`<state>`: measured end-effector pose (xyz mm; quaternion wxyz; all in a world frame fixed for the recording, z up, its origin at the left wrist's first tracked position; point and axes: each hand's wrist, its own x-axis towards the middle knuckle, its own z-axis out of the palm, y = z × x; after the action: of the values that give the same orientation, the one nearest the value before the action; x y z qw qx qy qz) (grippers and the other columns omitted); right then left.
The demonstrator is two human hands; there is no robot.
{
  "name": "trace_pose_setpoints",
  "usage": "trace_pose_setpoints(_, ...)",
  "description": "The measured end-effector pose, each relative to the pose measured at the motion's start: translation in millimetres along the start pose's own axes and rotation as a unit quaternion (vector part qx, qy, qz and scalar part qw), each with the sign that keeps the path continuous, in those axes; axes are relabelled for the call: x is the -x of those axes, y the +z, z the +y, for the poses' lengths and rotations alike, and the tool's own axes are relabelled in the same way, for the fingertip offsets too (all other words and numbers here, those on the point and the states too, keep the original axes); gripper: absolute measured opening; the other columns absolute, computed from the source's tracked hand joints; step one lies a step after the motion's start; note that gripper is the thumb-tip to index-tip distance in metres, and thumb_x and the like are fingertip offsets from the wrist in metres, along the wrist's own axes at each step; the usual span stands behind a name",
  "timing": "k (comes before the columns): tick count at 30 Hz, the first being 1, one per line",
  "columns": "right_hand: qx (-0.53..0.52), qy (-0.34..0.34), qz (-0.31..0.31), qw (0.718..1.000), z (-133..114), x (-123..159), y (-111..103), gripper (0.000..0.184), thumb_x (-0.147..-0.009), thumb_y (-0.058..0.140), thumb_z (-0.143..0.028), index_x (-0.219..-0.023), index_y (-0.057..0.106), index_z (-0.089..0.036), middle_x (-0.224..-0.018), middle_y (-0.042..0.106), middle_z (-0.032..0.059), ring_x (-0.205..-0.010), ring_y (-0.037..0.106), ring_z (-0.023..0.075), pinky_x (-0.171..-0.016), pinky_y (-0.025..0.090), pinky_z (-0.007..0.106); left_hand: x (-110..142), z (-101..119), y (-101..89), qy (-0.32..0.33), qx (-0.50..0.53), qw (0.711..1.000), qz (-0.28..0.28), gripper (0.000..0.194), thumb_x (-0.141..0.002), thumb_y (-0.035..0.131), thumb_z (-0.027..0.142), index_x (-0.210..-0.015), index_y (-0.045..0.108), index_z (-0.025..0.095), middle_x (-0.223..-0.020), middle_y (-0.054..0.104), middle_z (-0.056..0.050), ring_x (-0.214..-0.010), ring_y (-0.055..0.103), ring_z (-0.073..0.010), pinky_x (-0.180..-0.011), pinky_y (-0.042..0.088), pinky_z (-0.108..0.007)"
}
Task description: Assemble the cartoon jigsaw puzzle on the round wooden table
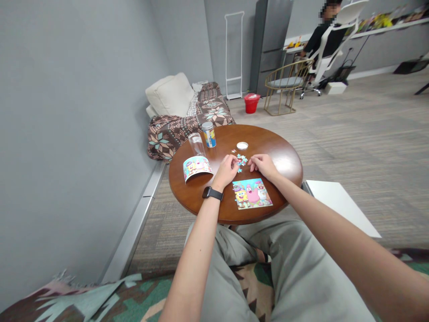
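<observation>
Puzzle pieces (242, 159) are scattered in a small loose cluster on the tabletop (284, 152), between the two hands and slightly beyond them. The left hand (229, 169) is held at the left edge of this cluster, its fingers bent toward the pieces; whether one is pinched there cannot be told. The right hand (263, 164) is held just to the right of the cluster with its fingers curled; whether anything is grasped cannot be seen. A dark watch (212, 193) is worn on the left wrist.

Nearer the body than the hands, a flat picture (253, 193) of cartoon figures is laid between the forearms. To the left of the left hand, a curved card (197, 166) with similar figures is stood in an arch, and a clear glass (196, 144) is seen just behind it. Beside the glass, farther from the hands, a tin (209, 135) is placed upright. A round lid (242, 146) is set beyond the pieces.
</observation>
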<state>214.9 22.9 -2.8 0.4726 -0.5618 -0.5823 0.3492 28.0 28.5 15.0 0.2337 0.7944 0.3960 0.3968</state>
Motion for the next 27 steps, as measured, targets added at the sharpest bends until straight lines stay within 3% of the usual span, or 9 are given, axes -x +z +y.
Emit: trace_pose_setpoints(27, 0.004, 0.002, 0.001, 1.0, 0.4, -1.1, -0.7, 0.028, -0.082, 0.051, -0.032, -0.062, 0.064, -0.018, -0.047, 0.062, 0.0023, -0.049, 0.053, 0.0136, -0.057, 0.044, 0.025, 0.5, -3.2, -0.7, -0.014, -0.004, 1.0, -0.011, 0.021, -0.088, 0.053, 0.004, -0.093, 0.068, 0.017, -0.098, 0.069, -0.006, -0.09, 0.065, -0.0158, -0.085, 0.051, -0.028)
